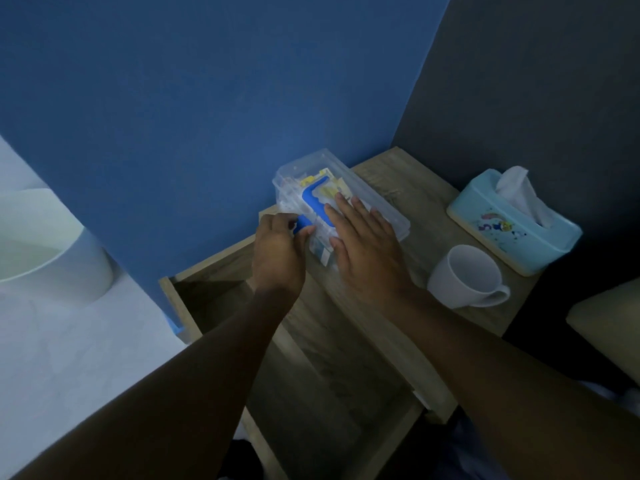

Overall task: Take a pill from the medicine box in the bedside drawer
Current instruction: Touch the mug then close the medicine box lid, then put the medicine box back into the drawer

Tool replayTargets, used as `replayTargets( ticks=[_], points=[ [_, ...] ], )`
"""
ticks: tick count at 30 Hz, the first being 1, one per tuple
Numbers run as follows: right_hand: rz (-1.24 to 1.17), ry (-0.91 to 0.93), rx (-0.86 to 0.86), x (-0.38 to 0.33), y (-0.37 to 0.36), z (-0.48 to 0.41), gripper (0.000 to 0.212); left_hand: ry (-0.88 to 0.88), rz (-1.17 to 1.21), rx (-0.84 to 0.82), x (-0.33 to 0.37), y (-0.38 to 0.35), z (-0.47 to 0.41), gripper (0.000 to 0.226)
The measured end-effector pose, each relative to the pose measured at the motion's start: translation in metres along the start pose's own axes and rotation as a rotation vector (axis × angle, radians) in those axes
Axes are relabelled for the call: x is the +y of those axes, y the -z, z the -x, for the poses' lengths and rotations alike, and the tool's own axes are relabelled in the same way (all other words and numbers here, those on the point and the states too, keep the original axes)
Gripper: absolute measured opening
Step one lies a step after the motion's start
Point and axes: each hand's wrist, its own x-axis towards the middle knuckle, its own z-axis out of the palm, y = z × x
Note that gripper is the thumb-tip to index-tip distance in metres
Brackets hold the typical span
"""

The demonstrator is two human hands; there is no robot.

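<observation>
Medicine box (pixel 360 202) on nightstand (pixel 433 244), left grip (pixel 277 251) seemingly pinching blue latch (pixel 304 221), right grip (pixel 367 244) flat, open atop lid.

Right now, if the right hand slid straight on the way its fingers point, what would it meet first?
The right hand already lies flat on the medicine box lid; sliding on, it would probably meet the blue handle, though depth is unclear.

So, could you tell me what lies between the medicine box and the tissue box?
Only bare tabletop between medicine box and tissue box, in the head view.

Clear glossy plastic medicine box (pixel 377 202)
</observation>
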Motion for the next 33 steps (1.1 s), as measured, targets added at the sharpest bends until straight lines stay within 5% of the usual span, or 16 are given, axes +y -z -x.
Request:
replayTargets(
  ticks=[5,10,16,21,24,28,33],
  points=[
    [-0.044,0.015,0.012,0.002,-0.001,0.0,0.048,0.017,0.153,0.065,0.006,-0.005,-0.001,0.025],
    [-0.069,0.02,-0.003,0.005,-0.003,0.0,0.049,-0.075,0.092,0.075,0.006,-0.008,0.014,0.026],
    [-0.094,0.014,-0.007,0.006,-0.002,-0.001,0.049,0.032,0.055,0.005,0.009,-0.02,0.031,0.039],
    [-0.313,-0.005,-0.13,0.008,0.012,-0.003,0.051,-0.072,-0.083,-0.01,-0.002,0.003,0.015,0.039],
    [-0.566,-0.123,-0.15,0.01,0.027,-0.006,0.051,-0.048,-0.036,0.102,0.002,0.017,-0.009,0.034],
    [-0.497,-0.311,0.086,0.003,0.032,-0.002,0.044,0.056,0.071,0.028,0.008,0.026,-0.045,0.042],
    [-0.484,-0.78,0.102,-0.004,0.022,-0.005,0.08,0.275,0.069,-0.114,0.011,0.022,-0.077,0.073]
  ],
)
